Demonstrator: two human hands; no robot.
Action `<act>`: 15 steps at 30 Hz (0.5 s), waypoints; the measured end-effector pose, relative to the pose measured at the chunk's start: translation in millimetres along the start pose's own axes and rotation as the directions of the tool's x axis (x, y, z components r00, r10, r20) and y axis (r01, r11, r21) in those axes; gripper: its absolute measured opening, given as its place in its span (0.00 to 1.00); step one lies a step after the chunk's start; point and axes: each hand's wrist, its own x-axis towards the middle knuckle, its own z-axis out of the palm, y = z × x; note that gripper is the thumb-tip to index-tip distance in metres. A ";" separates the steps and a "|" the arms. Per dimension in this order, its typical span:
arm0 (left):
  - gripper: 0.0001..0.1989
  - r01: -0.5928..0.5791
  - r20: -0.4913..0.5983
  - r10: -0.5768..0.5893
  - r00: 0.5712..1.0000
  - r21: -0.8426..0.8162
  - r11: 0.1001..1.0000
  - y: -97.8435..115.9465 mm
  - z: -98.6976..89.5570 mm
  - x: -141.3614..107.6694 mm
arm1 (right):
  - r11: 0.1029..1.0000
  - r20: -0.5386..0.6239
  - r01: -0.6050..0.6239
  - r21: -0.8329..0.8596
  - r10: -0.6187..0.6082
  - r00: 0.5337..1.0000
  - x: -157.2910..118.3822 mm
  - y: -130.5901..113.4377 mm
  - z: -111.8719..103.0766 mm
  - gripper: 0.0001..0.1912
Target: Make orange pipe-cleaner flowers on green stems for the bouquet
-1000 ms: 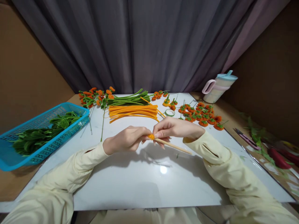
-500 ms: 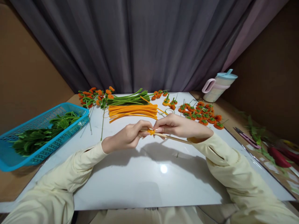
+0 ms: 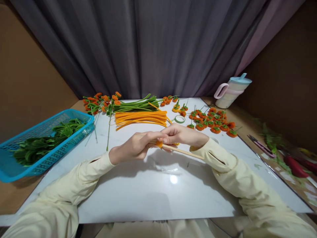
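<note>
My left hand is closed round one end of a thin wooden stick above the middle of the table. An orange pipe cleaner is coiled round the stick just beyond my left fingertips. My right hand pinches the loose part of that pipe cleaner, and a short bit of orange shows under its fingers. The stick slants down to the right, below my right wrist. Behind both hands lies a bundle of orange pipe cleaners, with a bundle of green pipe cleaners farther back.
A blue basket of green leaf pieces stands at the left. Finished orange flowers lie at the back right beside a tape roll. A lidded cup and scissors are at the right.
My right hand has turned and drawn back slightly, uncovering the tape roll. More orange shows under its fingers, and the stick tilts down a little more. My left hand stays almost in place.
</note>
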 end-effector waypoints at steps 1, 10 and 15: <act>0.25 -0.012 -0.009 0.012 1.000 0.020 1.000 -0.1 0.6 0.2 | 0.999 0.007 -0.002 0.034 0.001 1.000 1.0 1.7 0.5 0.17; 0.20 -0.046 -0.176 0.073 0.982 0.154 0.987 4.1 -2.3 4.6 | 0.947 0.004 -0.018 0.319 0.017 1.000 14.1 16.0 17.3 0.22; 0.18 0.136 -0.328 -0.068 0.942 0.189 0.972 -1.6 -2.4 4.3 | 0.928 -0.239 0.095 0.360 -0.006 0.971 21.0 17.7 29.8 0.15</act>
